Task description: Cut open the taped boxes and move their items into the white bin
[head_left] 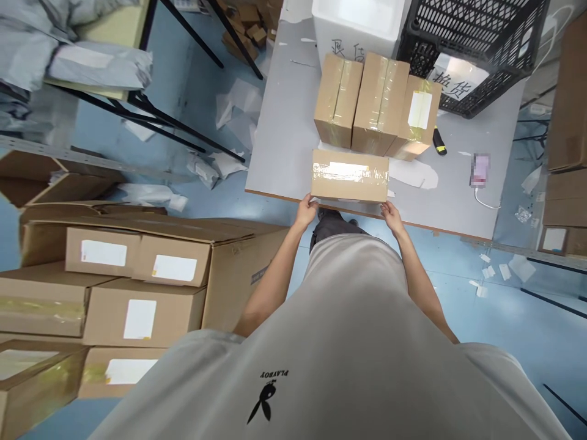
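A cardboard box [349, 189] with clear tape and a white label on its upper face lies at the near edge of the grey table [284, 140]. At the box's near left corner is my left hand [306, 212], its fingers closed on the edge. My right hand [391, 217] grips the near right corner in the same way, fingertips partly hidden by the box. Just beyond stand three taped cartons side by side: a left one [338, 98], a middle one [381, 101] and a right one [415, 116] bearing a white label.
A white bin [330, 36] and a black plastic crate [468, 104] stand at the table's back. A black-and-yellow cutter [439, 142] and a blurred pink device [480, 170] with a cable lie at right. Stacked labelled boxes [147, 308] fill the left; paper scraps [241, 104] litter the floor.
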Available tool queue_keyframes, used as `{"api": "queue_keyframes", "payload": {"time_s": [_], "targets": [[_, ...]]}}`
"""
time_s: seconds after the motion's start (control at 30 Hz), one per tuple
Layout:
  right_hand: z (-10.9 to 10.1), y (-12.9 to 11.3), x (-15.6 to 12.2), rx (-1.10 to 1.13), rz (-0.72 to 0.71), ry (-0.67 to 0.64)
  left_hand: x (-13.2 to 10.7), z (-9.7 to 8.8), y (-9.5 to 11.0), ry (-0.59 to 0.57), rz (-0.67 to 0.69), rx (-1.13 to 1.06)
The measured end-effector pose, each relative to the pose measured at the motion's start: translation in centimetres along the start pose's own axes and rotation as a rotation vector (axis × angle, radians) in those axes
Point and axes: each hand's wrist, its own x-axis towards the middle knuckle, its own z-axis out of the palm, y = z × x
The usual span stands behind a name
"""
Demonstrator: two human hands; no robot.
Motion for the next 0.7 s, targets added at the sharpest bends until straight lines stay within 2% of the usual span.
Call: {"api": "queue_keyframes", "payload": {"time_s": [0.2, 0.33, 0.5, 0.57, 0.7], "targets": [[0.1, -0.7, -0.2, -0.027, -0.078, 0.033, -0.1, 0.6, 0.4, 0.007, 0.012, 0.021], [-0.5, -2.0, -1.2, -0.043, -0.187, 0.056, -0.5, -0.3, 1.2, 0.011, 0.070, -0.011], [-1.4, -4.0, -2.8, -0.036, -0.294, 0.068, -0.9, -1.3, 2.3, 0.004, 0.219, -0.041], [-1.4, -4.4, -3.0, -0.033, -0.283, 0.071, -0.8, -1.2, 2.5, 0.023, 0.226, -0.033], [-0.9, -4.1, -2.5, -0.039, -0.206, 0.051, -0.4, -0.9, 2.0, 0.032, 0.142, -0.006]]}}
